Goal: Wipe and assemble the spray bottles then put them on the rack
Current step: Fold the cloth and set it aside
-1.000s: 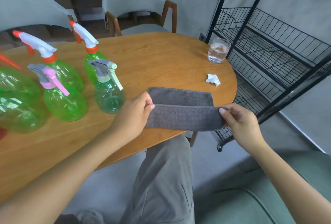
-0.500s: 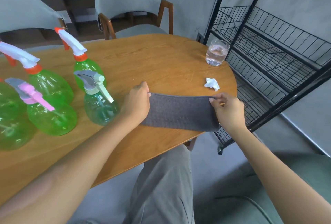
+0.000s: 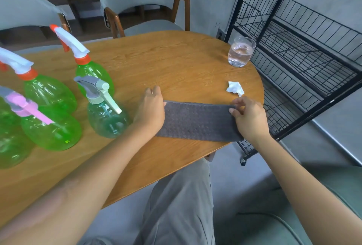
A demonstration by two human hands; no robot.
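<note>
Grey microfibre cloth (image 3: 197, 120), folded into a long band, is shown lying on the near edge of the oval wooden table (image 3: 176, 64), held at both short ends. The left end is gripped by the left hand (image 3: 150, 110), whose fingers are curled over the cloth's edge; the right end is pinched by the right hand (image 3: 248, 116) between thumb and bent fingers. To the left of the cloth, a pale green spray bottle with a grey-and-white trigger head (image 3: 103, 107) is seen standing upright just beside the left wrist. Behind and beside it, bright green bottles are grouped: one with a pink trigger (image 3: 47, 125) and two with white-and-orange triggers (image 3: 86, 64) (image 3: 43, 88); a further green bottle (image 3: 7, 137) is cut off at the left border. A black wire rack (image 3: 297, 53) stands to the right of the table, its shelves holding nothing visible. Near the rack, a glass of water (image 3: 241, 52) and a crumpled white tissue (image 3: 235, 87) are seen on the tabletop.
</note>
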